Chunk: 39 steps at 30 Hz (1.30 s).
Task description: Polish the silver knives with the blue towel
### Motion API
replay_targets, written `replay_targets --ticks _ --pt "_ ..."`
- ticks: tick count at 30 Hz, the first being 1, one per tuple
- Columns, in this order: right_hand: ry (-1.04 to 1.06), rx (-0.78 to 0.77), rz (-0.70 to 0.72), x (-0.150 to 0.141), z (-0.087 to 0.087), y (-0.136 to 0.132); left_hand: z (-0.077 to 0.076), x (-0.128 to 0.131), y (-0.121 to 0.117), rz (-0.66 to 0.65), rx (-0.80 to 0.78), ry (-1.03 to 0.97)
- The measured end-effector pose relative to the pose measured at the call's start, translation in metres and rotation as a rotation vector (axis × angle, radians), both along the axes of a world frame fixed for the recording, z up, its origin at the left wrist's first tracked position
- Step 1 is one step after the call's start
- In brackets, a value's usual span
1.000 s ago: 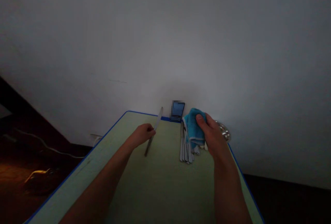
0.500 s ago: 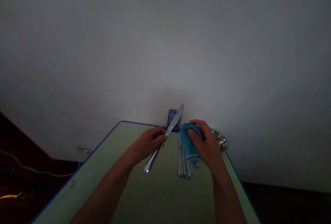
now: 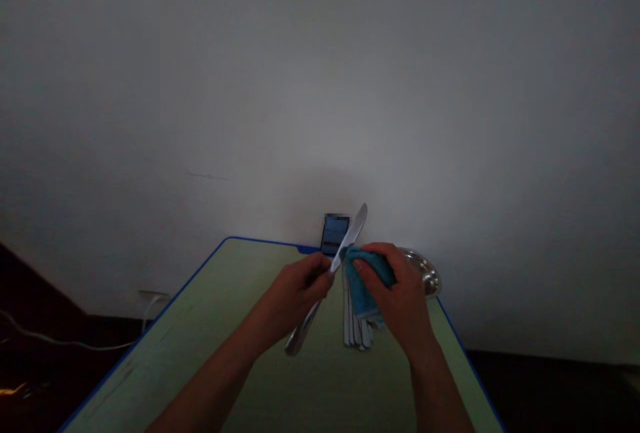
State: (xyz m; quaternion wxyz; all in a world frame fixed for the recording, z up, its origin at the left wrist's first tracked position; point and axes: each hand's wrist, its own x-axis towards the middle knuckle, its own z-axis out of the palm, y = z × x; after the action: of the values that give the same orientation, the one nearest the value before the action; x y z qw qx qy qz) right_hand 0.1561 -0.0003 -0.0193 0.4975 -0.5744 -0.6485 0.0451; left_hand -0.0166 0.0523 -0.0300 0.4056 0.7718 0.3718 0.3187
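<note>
My left hand (image 3: 306, 283) is closed around the middle of a table knife (image 3: 356, 225), which is tilted with its blade up to the right and its handle down to the left. In my right hand (image 3: 397, 279) is a bunched blue cloth (image 3: 364, 289), its upper left edge meeting the knife near the base of the blade. Beneath the cloth, several more table knives (image 3: 354, 333) lie side by side on the table; their upper parts are partly hidden. A shiny metal bowl or dish (image 3: 427, 274) sits just behind my right hand, which covers part of it.
The pale green table (image 3: 200, 299) has a blue edge and stands against a grey wall (image 3: 320, 86). A phone (image 3: 334, 234) leans upright at the table's back edge. To the left, a white cable (image 3: 75, 345) runs to a wall socket near the floor.
The cloth in my right hand has come against the knife, where a gap was before. My left hand and the knife have shifted slightly right and down.
</note>
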Motion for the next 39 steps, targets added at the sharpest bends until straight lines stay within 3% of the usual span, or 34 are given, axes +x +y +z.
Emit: replay_targets --ticks 10,39 --pt "-0.088 0.034 0.044 -0.007 -0.004 0.002 0.006 -0.001 -0.005 0.024 0.027 0.026" --pt "-0.084 0.014 -0.139 0.006 -0.010 0.009 0.003 -0.015 -0.001 -0.124 0.065 0.185"
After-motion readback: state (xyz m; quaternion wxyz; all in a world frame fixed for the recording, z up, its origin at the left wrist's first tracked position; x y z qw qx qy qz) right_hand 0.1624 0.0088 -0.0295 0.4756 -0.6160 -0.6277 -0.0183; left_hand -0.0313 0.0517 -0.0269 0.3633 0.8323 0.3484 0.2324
